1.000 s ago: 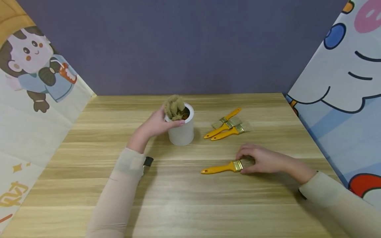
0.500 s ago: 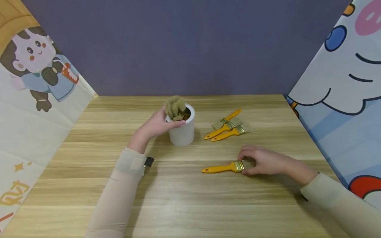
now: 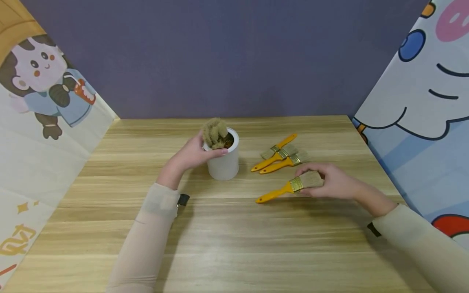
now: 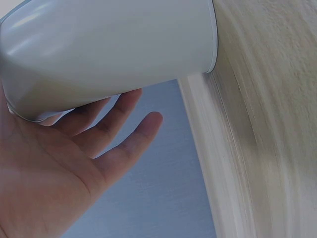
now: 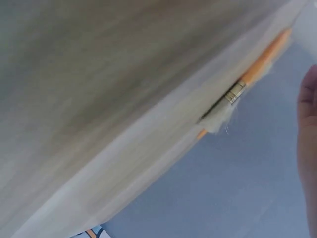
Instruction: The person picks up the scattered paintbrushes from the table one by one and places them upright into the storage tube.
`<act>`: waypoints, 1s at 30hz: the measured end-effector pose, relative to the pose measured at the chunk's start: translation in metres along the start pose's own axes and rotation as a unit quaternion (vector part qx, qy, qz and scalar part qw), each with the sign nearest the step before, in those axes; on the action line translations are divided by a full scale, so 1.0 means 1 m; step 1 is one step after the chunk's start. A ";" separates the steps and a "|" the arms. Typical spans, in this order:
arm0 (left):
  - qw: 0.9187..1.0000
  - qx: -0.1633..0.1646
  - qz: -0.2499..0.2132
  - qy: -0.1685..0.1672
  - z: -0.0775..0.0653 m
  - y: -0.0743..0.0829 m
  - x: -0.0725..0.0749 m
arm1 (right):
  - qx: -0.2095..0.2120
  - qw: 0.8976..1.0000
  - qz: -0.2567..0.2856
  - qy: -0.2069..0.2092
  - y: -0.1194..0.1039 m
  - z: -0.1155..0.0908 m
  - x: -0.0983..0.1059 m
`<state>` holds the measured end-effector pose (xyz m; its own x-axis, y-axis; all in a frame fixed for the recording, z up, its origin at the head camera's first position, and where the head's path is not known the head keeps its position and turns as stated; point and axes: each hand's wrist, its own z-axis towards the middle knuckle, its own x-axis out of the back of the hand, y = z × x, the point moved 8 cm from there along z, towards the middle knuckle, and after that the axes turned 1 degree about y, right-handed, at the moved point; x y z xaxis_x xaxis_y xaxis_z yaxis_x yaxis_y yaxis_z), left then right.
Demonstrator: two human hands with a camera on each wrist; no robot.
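Note:
A white cylindrical container (image 3: 224, 166) stands on the table, several paintbrushes (image 3: 215, 131) in it with bristles up. My left hand (image 3: 188, 154) holds its rim from the left, thumb across the front edge; the left wrist view shows the fingers of that hand (image 4: 64, 163) behind the container (image 4: 114, 44). Above the table to the right, my right hand (image 3: 338, 184) pinches a paintbrush (image 3: 282, 191) by its bristle end, the yellow handle pointing left. Just behind it lie three more yellow-handled paintbrushes (image 3: 275, 166) in a loose overlapping group.
A wood-grain table (image 3: 234, 244) carries everything. Behind it rises a dark blue-grey wall (image 3: 234, 61). Printed cartoon panels (image 3: 47, 162) flank both sides. In the right wrist view, a lying paintbrush (image 5: 267, 55) shows near the table's edge.
My right hand has lifted the paintbrush off the table and moved it up and away from me, nearer the lying brushes. The left hand and container have stayed put.

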<state>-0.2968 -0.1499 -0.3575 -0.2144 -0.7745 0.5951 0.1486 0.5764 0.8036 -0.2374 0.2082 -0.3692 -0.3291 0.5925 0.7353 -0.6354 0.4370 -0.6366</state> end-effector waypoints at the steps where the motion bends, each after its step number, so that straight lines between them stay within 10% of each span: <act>1: 1.000 0.001 0.000 0.001 0.000 0.000 0.000 | 0.004 1.000 0.013 0.009 -0.001 0.001 0.004; 19: 1.000 0.005 -0.006 0.001 -0.001 -0.001 0.001 | 0.066 0.993 0.071 0.074 -0.043 0.045 0.063; 30: 1.000 0.003 -0.007 -0.003 0.000 -0.001 0.000 | -0.029 0.990 0.094 0.100 -0.056 0.086 0.094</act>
<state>-0.2966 -0.1507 -0.3577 -0.2217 -0.7817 0.5830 0.1393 0.5664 0.8123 -0.2925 0.1814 -0.2444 -0.2891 0.7861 0.5463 -0.5339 0.3412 -0.7736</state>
